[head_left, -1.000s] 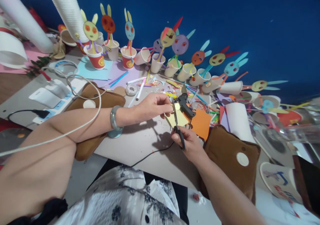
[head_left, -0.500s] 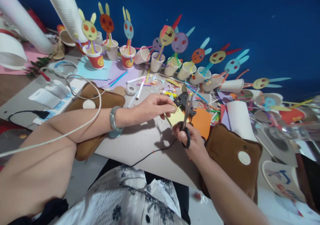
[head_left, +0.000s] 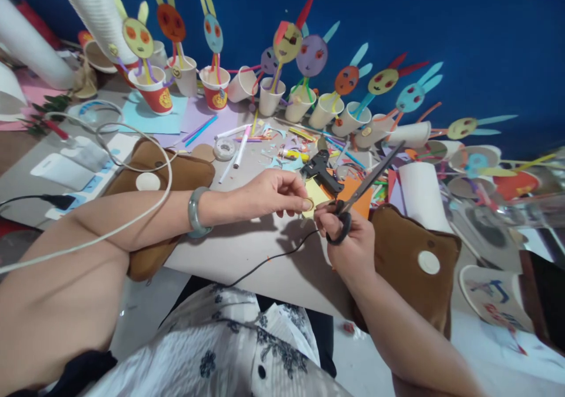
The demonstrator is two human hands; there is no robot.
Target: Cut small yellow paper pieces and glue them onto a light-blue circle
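Observation:
My left hand [head_left: 285,194] is closed in a pinch on a small round yellow paper piece [head_left: 310,204], mostly covered by the fingertips. Just to its right, my right hand [head_left: 351,241] grips a pair of scissors [head_left: 371,176] by the black handles. The blades point up and to the right, away from the small piece, and look closed. Behind both hands lie a sheet of yellow paper [head_left: 316,189] and a black glue gun [head_left: 323,172]. Orange paper [head_left: 353,189] sits partly under the scissors.
Paper cups with rabbit-faced figures, one a red cup [head_left: 152,95], line the blue wall [head_left: 397,8]. Markers [head_left: 242,146], a tape roll [head_left: 225,148] and paper scraps litter the table. Brown pouches [head_left: 410,267] flank my arms. A white cable [head_left: 132,226] crosses my left forearm.
The scissors have swung from nearly upright to pointing right, away from my left hand. My right hand has turned and moved slightly right. My left hand keeps its pinch. The view has shifted a little.

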